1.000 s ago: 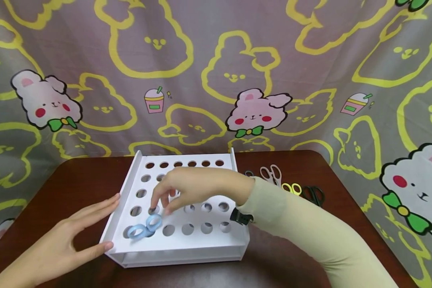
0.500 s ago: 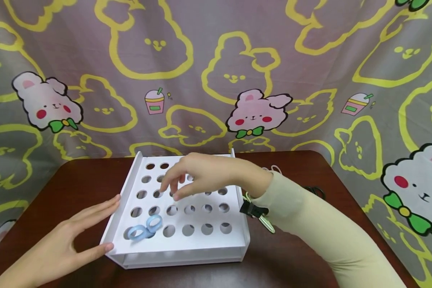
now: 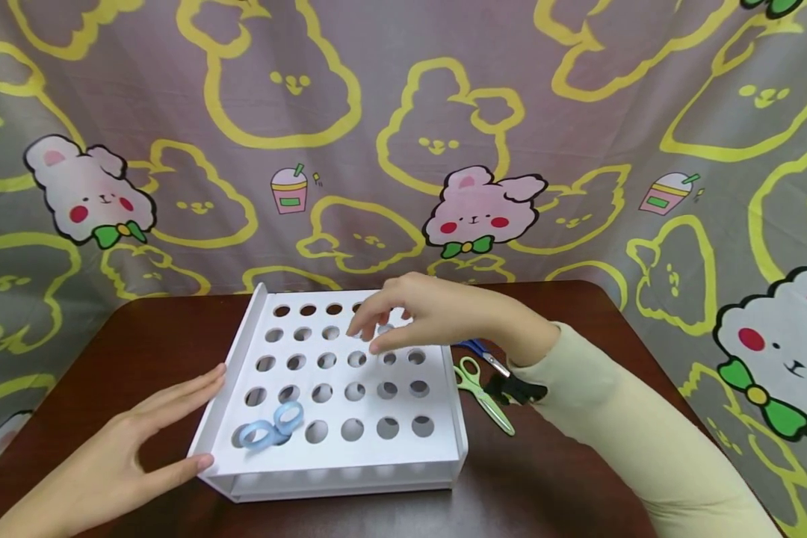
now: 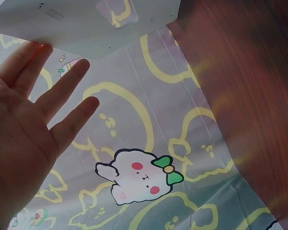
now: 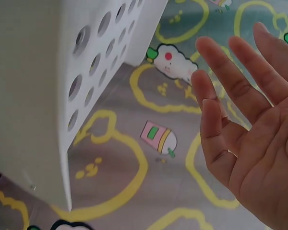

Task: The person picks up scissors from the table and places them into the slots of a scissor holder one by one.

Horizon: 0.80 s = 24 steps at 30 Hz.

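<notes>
white rack with rows of round holes: i see it standing on the dark reddish-brown table.
pale blue plastic scissors handles: at the rack's near left corner, over its two leftmost holes.
left hand: my fingers are spread wide, touching the rack's left side.
right hand: above the rack's far right part, fingers loosely bent, gripping nothing.
right of rack: light green scissors, blue-handled metal scissors.

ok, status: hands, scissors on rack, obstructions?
Right hand empty above white rack; left hand touching its left side. Light-blue scissors at near-left corner, blades hidden. Nothing covering the scissors.
</notes>
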Each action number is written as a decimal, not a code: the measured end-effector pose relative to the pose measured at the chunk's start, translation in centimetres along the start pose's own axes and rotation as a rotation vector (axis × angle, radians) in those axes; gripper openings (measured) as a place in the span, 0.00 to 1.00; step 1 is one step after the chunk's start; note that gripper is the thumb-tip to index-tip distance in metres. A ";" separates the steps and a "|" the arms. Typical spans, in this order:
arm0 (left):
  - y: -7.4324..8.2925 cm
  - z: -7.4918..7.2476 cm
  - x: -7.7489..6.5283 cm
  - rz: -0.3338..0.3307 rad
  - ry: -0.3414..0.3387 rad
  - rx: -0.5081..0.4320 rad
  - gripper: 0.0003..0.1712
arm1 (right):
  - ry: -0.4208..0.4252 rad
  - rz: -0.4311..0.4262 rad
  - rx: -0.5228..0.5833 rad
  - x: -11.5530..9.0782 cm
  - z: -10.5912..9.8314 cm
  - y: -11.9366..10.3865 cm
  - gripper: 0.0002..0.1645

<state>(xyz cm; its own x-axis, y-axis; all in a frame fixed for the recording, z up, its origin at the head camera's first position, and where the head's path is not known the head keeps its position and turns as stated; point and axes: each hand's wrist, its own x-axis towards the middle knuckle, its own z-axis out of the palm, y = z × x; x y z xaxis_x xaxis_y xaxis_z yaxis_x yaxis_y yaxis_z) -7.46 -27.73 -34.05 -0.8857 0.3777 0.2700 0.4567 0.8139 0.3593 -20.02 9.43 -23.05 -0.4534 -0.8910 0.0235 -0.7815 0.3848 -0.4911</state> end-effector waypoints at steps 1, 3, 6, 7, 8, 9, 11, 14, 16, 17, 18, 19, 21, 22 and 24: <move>0.0 0.0 0.0 0.000 0.001 0.001 0.51 | 0.012 0.005 0.006 -0.3 -0.1 0.2 0.16; 0.0 0.0 0.0 -0.006 -0.002 0.004 0.51 | 0.039 0.014 0.014 -1.0 -0.2 0.6 0.16; -0.1 0.1 0.0 -0.012 -0.004 0.010 0.51 | 0.072 0.043 0.026 -2.1 -0.3 1.3 0.16; -0.2 0.1 0.0 -0.011 -0.005 0.010 0.51 | 0.084 0.050 0.031 -2.5 -0.4 1.5 0.16; -0.3 0.1 0.0 -0.015 -0.006 0.011 0.51 | 0.096 0.054 0.034 -2.8 -0.5 1.8 0.16; -0.3 0.1 -0.1 -0.018 -0.006 0.012 0.50 | 0.105 0.060 0.047 -3.2 -0.6 2.0 0.16; -0.4 0.2 -0.1 -0.032 -0.014 0.013 0.50 | 0.123 0.071 0.073 -4.1 -0.8 2.5 0.17; -0.3 0.2 0.0 -0.048 -0.023 0.010 0.50 | 0.144 0.103 0.101 -5.4 -1.0 3.2 0.17; -0.1 0.2 0.0 -0.049 -0.025 0.003 0.50 | 0.154 0.124 0.112 -6.3 -1.0 3.6 0.17; -0.1 0.2 -0.1 -0.044 -0.023 -0.002 0.50 | 0.160 0.135 0.112 -6.8 -1.0 3.9 0.17; -0.1 0.2 -0.1 -0.031 -0.016 -0.008 0.50 | 0.166 0.146 0.114 -7.2 -1.0 4.1 0.16; 0.0 0.2 -0.1 -0.024 -0.012 -0.011 0.50 | 0.172 0.161 0.115 -7.6 -1.0 4.3 0.16; -0.1 0.2 -0.1 -0.003 0.001 -0.020 0.50 | 0.188 0.194 0.113 -8.5 -0.9 4.6 0.16; -0.1 0.2 0.0 0.008 0.009 -0.025 0.51 | 0.199 0.215 0.109 -9.0 -0.9 4.7 0.16; -0.1 0.2 0.0 0.023 0.019 -0.032 0.51 | 0.217 0.249 0.097 -9.8 -0.8 5.0 0.15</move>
<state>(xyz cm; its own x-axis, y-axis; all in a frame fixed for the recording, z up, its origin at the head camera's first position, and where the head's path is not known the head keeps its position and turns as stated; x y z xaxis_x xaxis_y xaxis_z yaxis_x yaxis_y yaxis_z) -7.53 -27.74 -34.30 -0.8735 0.3874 0.2949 0.4793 0.7906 0.3810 -19.80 20.28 -25.04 -0.7138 -0.6966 0.0719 -0.5957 0.5499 -0.5855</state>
